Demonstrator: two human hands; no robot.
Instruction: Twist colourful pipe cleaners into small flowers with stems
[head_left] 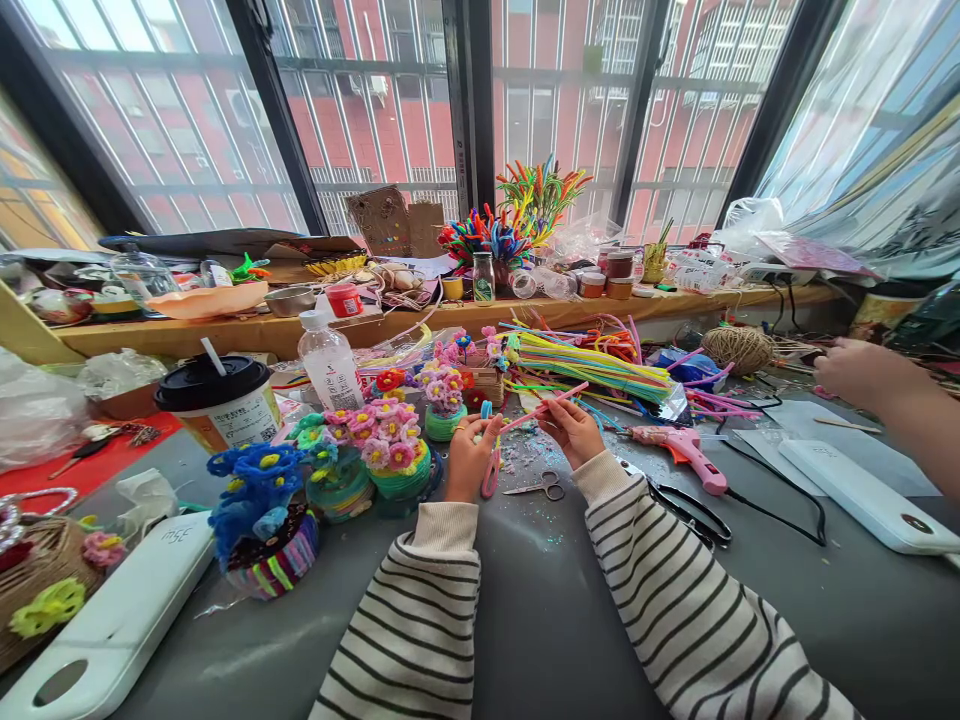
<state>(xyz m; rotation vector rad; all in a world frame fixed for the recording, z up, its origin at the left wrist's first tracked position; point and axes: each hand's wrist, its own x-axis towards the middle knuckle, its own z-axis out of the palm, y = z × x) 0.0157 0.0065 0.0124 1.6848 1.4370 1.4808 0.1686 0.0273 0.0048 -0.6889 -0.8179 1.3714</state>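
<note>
My left hand (471, 458) is closed around one end of a pink pipe cleaner (517, 420). A small blue piece (486, 409) sticks up at its fingertips, and a pink loop (490, 472) hangs beneath; whether the loop is part of the same pipe cleaner I cannot tell. Pinched at the strand's other side is my right hand (573, 432), with something thin and reddish along its fingers. Small scissors (541, 486) lie on the grey table (540, 600) just below both hands. Left of my hands stands a pot of pink pipe-cleaner flowers (390, 440).
A pink glue gun (694, 458) with a black cord and black-handled pliers (697, 515) lie to the right. Another person's hand (862, 375) reaches in there. Pipe-cleaner bundles (600, 362) lie behind. Leftward stand a blue flower pot (270, 550), a lidded cup (221, 400) and a bottle (330, 360).
</note>
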